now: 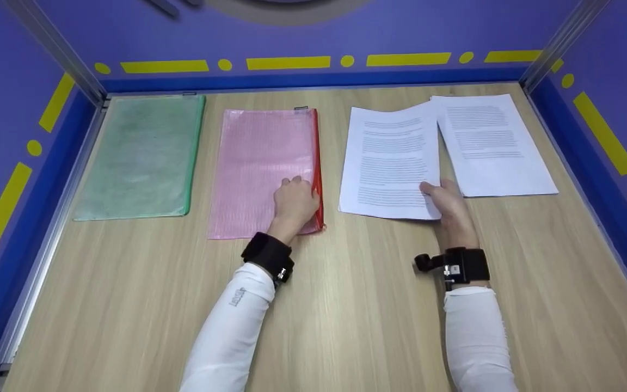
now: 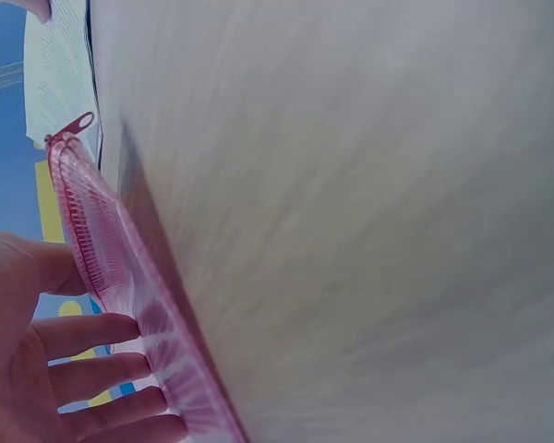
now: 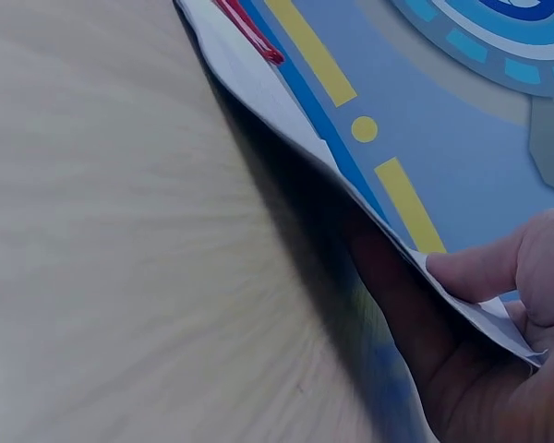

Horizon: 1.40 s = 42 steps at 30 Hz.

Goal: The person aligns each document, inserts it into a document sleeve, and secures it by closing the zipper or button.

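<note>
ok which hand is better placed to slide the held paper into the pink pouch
Right, likely: the right hand pinches the paper near a corner, while the left hand holds the pouch near its zip.

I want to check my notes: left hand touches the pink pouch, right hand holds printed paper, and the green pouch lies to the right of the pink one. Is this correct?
Not fully: the green pouch lies to the left of the pink pouch, as the head view shows.

Purple-blue walls [image 1: 101, 32] (yellow-dashed), wood-grain table [image 1: 368, 305].
</note>
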### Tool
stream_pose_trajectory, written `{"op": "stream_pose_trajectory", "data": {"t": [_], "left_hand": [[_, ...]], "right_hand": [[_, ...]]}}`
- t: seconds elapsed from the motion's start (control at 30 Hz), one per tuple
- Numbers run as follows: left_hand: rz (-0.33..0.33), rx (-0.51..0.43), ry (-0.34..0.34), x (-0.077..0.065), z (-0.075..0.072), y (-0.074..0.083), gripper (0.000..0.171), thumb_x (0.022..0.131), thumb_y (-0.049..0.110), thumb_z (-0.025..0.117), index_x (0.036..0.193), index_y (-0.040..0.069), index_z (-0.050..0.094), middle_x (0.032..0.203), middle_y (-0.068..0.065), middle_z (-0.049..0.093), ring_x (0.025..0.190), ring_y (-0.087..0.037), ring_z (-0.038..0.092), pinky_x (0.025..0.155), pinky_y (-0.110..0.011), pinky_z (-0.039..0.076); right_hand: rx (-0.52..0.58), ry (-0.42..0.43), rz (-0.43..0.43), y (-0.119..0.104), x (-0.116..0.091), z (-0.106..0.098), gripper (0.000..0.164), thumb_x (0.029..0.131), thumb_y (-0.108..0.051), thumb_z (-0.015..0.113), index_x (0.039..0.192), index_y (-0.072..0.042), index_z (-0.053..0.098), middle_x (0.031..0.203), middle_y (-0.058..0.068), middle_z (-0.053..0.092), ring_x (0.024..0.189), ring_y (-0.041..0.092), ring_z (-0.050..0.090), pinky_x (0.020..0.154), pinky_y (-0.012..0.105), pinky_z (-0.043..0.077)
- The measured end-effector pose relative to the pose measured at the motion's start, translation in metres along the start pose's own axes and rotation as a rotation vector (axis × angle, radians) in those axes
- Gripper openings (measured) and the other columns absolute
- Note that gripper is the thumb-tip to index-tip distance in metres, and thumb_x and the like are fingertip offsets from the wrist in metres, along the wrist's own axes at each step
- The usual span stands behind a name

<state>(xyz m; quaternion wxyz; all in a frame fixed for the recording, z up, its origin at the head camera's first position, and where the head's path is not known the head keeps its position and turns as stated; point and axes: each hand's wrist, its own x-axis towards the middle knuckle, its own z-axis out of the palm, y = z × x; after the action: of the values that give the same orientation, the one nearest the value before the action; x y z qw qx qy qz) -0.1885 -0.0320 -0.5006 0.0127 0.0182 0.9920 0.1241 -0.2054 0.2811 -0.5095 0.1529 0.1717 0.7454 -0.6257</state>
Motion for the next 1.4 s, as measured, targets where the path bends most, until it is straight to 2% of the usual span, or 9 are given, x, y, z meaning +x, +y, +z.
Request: {"op": "stream_pose_trajectory", "data": {"t": [0.13, 0.27, 0.43, 0.57, 0.73, 0.93, 1.13, 1.4], "left_hand": [[0.031, -0.016, 0.090, 0.000, 0.003, -0.002, 0.025, 0.093, 0.023, 0.061, 0.091, 0.001, 0.074, 0.090, -0.014, 0.073, 0.086, -0.032, 0.068, 0.071, -0.046, 0.059], [0.081, 0.027, 0.187, 0.000, 0.008, -0.003, 0.023, 0.092, 0.019, 0.063, 0.083, 0.001, 0.073, 0.081, -0.015, 0.074, 0.078, -0.032, 0.071, 0.065, -0.043, 0.060], [0.093, 0.086, 0.224, 0.001, 0.010, -0.003, 0.022, 0.093, 0.017, 0.062, 0.080, 0.002, 0.073, 0.077, -0.013, 0.074, 0.074, -0.031, 0.072, 0.063, -0.040, 0.060], [0.083, 0.063, 0.212, 0.001, 0.008, -0.004, 0.022, 0.093, 0.016, 0.064, 0.082, 0.000, 0.073, 0.078, -0.015, 0.074, 0.075, -0.032, 0.072, 0.064, -0.041, 0.060], [0.046, -0.070, 0.176, 0.002, 0.004, -0.009, 0.023, 0.093, 0.018, 0.064, 0.084, -0.001, 0.073, 0.079, -0.018, 0.074, 0.076, -0.037, 0.073, 0.067, -0.046, 0.059], [0.022, -0.195, 0.156, 0.003, 0.002, -0.015, 0.024, 0.095, 0.019, 0.062, 0.085, -0.001, 0.073, 0.080, -0.018, 0.074, 0.077, -0.039, 0.072, 0.071, -0.048, 0.058], [0.002, -0.285, 0.145, 0.003, 0.000, -0.022, 0.023, 0.095, 0.018, 0.061, 0.085, 0.000, 0.071, 0.081, -0.015, 0.074, 0.077, -0.035, 0.072, 0.073, -0.046, 0.058], [-0.006, -0.345, 0.131, 0.002, -0.003, -0.032, 0.022, 0.095, 0.018, 0.060, 0.091, 0.002, 0.073, 0.085, -0.013, 0.076, 0.080, -0.033, 0.072, 0.075, -0.045, 0.058]], "right_hand": [[-0.050, 0.015, -0.007, -0.002, 0.001, 0.003, 0.048, 0.101, -0.015, 0.046, 0.142, 0.010, 0.042, 0.078, -0.014, 0.065, 0.072, 0.002, 0.064, 0.068, 0.018, 0.053], [-0.100, 0.025, 0.002, -0.003, 0.002, 0.006, 0.048, 0.101, -0.016, 0.046, 0.142, 0.008, 0.043, 0.085, -0.010, 0.063, 0.075, 0.002, 0.062, 0.071, 0.018, 0.052], [-0.139, 0.030, 0.007, -0.002, 0.002, 0.007, 0.049, 0.101, -0.017, 0.045, 0.144, 0.006, 0.043, 0.093, -0.007, 0.061, 0.078, 0.003, 0.060, 0.073, 0.018, 0.051], [-0.132, 0.029, 0.013, -0.002, 0.002, 0.007, 0.049, 0.100, -0.016, 0.046, 0.143, 0.008, 0.042, 0.091, -0.005, 0.061, 0.076, 0.004, 0.061, 0.071, 0.018, 0.052], [-0.117, 0.005, 0.022, -0.004, 0.001, 0.007, 0.050, 0.100, -0.013, 0.044, 0.144, 0.009, 0.040, 0.093, -0.003, 0.061, 0.076, 0.004, 0.062, 0.071, 0.019, 0.053], [-0.097, -0.024, -0.032, -0.004, -0.002, 0.006, 0.050, 0.101, -0.015, 0.044, 0.147, 0.005, 0.039, 0.094, -0.007, 0.063, 0.080, 0.003, 0.063, 0.074, 0.018, 0.054], [0.017, -0.047, -0.052, -0.007, -0.005, 0.005, 0.046, 0.103, -0.018, 0.045, 0.141, 0.006, 0.043, 0.085, -0.011, 0.068, 0.079, 0.004, 0.066, 0.072, 0.019, 0.054], [0.144, -0.077, -0.051, -0.019, -0.014, 0.004, 0.044, 0.102, -0.018, 0.049, 0.139, 0.004, 0.044, 0.089, -0.009, 0.074, 0.082, 0.005, 0.070, 0.069, 0.019, 0.054]]}}
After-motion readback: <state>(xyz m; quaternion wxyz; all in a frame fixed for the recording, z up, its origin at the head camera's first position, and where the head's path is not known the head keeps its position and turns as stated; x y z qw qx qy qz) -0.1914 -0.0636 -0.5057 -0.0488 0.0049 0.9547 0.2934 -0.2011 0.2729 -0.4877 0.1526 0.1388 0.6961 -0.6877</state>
